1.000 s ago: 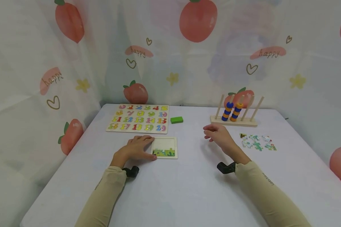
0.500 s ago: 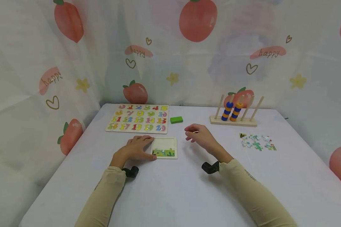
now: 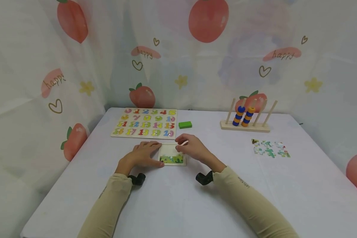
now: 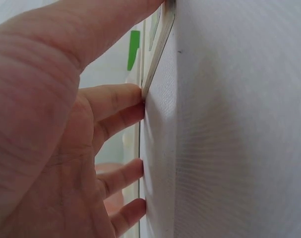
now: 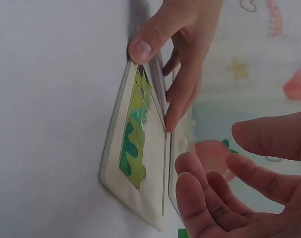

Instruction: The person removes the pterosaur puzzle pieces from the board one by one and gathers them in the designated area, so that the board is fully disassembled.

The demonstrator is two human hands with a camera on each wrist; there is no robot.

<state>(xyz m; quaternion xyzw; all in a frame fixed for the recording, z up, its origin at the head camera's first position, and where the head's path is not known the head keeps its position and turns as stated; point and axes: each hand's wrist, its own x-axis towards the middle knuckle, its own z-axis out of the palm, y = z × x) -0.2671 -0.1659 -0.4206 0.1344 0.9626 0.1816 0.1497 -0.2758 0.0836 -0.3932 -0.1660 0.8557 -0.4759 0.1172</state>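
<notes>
On the table a small framed puzzle board [image 3: 168, 151] has a strip of green picture pieces [image 3: 172, 160] along its near side; the rest of its inside is bare. My left hand [image 3: 140, 157] holds the board's left side, thumb at the near corner and index fingertip at the far one. Its fingertips touch down along the table in the left wrist view. Over the board's right part hovers my right hand [image 3: 194, 149], fingers loosely bent. Seen in the right wrist view, thumb [image 5: 269, 135] and fingers [image 5: 195, 191] stand apart with nothing visible between them.
Several loose puzzle pieces [image 3: 269, 152] lie at the right. Behind them stands a wooden peg rack [image 3: 259, 127] with blue and orange beads. A number board [image 3: 144, 125] lies behind the left hand, a green block [image 3: 185, 125] beside it. A patterned curtain [image 3: 196, 72] backs the table.
My right hand has moved left from near the loose pieces until over the puzzle board. The left hand keeps its place at the board's left side.
</notes>
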